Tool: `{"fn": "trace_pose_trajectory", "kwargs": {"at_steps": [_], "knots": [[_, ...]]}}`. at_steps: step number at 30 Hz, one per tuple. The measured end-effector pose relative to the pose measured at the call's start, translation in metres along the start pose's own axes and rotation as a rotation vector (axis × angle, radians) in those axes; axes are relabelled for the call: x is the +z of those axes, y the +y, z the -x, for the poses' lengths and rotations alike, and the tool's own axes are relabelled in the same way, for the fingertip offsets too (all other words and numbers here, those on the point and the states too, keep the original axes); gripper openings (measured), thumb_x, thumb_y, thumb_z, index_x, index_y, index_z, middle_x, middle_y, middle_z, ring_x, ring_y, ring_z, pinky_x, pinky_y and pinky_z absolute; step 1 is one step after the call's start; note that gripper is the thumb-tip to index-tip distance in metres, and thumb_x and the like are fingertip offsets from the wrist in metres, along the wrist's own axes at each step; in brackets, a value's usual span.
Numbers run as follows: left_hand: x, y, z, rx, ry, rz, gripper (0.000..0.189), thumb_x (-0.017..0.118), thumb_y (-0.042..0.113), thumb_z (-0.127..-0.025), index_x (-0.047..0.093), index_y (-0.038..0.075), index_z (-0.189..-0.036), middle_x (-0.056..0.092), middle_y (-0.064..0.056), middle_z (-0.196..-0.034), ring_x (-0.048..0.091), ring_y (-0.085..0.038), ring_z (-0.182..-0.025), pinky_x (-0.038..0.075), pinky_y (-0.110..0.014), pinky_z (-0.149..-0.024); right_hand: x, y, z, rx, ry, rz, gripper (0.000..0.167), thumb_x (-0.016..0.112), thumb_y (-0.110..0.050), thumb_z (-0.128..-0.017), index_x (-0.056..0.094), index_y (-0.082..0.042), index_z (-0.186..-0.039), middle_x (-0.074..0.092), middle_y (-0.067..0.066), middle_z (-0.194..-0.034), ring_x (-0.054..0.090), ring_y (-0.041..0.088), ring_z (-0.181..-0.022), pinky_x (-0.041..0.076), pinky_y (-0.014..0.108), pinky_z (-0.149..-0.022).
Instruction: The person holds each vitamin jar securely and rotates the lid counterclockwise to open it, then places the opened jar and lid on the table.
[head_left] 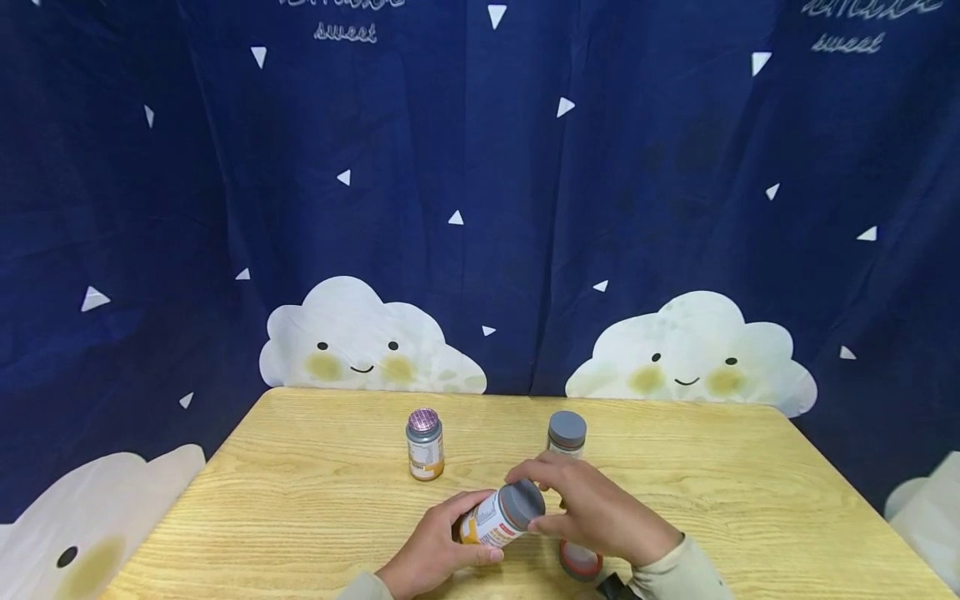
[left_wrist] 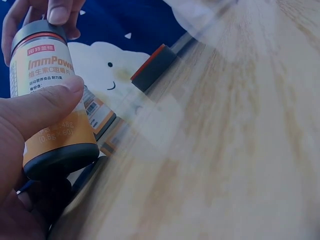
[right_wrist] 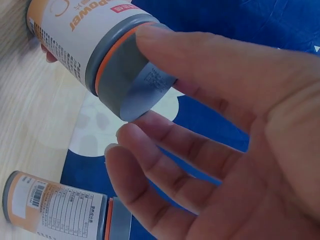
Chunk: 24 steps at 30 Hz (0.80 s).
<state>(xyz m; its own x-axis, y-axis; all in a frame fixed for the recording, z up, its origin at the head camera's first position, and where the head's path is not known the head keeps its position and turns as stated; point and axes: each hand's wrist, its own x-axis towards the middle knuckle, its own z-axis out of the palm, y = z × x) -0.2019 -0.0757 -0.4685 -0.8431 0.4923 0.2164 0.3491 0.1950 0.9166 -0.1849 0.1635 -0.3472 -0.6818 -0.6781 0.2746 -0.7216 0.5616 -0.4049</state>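
Note:
My left hand (head_left: 438, 542) grips a supplement bottle (head_left: 489, 523) round its body, with the thumb across the orange and white label. The bottle is tilted, its grey cap (head_left: 523, 502) toward my right hand (head_left: 603, 510). That cap sits on the neck, an orange ring showing beneath it in the right wrist view. My right thumb lies on the side of the cap and the index fingertip meets its far edge, pinching it. The other right fingers are bent below it. Near the right hand, a loose grey cap (head_left: 580, 562) lies inner side up on the table.
A second bottle (head_left: 425, 454) stands at the back left, capless, with a shiny purplish seal over its mouth. Behind my right hand stands a third bottle (head_left: 566, 429) with its grey cap on. The wooden table (head_left: 300, 492) ends at a dark blue cloud-patterned curtain (head_left: 510, 250).

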Motion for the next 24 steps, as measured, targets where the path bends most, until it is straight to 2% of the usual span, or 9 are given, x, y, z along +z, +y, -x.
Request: {"fn": "trace_pose_trajectory", "kwargs": {"at_steps": [4, 9, 12, 16, 24], "knots": [[0.0, 0.0, 0.0, -0.01, -0.008, 0.004, 0.06, 0.078, 0.023, -0.083, 0.052, 0.027, -0.137, 0.059, 0.004, -0.12, 0.056, -0.012, -0.1, 0.046, -0.025, -0.083, -0.001, 0.001, 0.001, 0.02, -0.011, -0.011, 0.051, 0.082, -0.015, -0.077, 0.06, -0.023, -0.123, 0.059, -0.009, -0.11, 0.055, 0.011, -0.097, 0.05, 0.03, -0.081], [-0.001, 0.0, -0.001, -0.023, -0.01, -0.002, 0.061, 0.077, 0.025, -0.083, 0.051, 0.027, -0.137, 0.059, 0.004, -0.12, 0.056, -0.012, -0.1, 0.046, -0.025, -0.083, 0.0, 0.0, 0.0, 0.098, 0.035, -0.019, 0.047, 0.074, -0.041, -0.084, 0.06, -0.021, -0.123, 0.062, -0.008, -0.107, 0.059, 0.013, -0.093, 0.051, 0.031, -0.076], [-0.001, 0.0, -0.001, -0.031, -0.017, 0.007, 0.06, 0.077, 0.026, -0.083, 0.051, 0.027, -0.138, 0.058, 0.004, -0.121, 0.056, -0.013, -0.101, 0.046, -0.025, -0.083, 0.002, -0.001, -0.002, 0.159, 0.094, -0.002, 0.047, 0.067, -0.053, -0.085, 0.064, -0.017, -0.114, 0.065, -0.006, -0.097, 0.059, 0.01, -0.082, 0.05, 0.028, -0.068], [0.0, 0.0, -0.001, -0.032, -0.024, 0.017, 0.06, 0.076, 0.025, -0.084, 0.05, 0.027, -0.138, 0.058, 0.003, -0.121, 0.056, -0.014, -0.101, 0.047, -0.026, -0.084, 0.004, -0.002, -0.005, 0.227, 0.146, 0.031, 0.046, 0.065, -0.056, -0.085, 0.068, -0.013, -0.101, 0.062, -0.006, -0.08, 0.053, 0.002, -0.065, 0.044, 0.023, -0.055], [0.001, 0.0, -0.001, -0.027, -0.026, 0.024, 0.059, 0.076, 0.025, -0.084, 0.051, 0.026, -0.138, 0.059, 0.003, -0.121, 0.057, -0.014, -0.101, 0.047, -0.026, -0.083, 0.011, -0.007, -0.006, 0.308, 0.242, 0.141, 0.049, 0.064, -0.063, -0.081, 0.068, -0.014, -0.082, 0.05, -0.015, -0.062, 0.042, 0.0, -0.053, 0.037, 0.021, -0.048]]}}
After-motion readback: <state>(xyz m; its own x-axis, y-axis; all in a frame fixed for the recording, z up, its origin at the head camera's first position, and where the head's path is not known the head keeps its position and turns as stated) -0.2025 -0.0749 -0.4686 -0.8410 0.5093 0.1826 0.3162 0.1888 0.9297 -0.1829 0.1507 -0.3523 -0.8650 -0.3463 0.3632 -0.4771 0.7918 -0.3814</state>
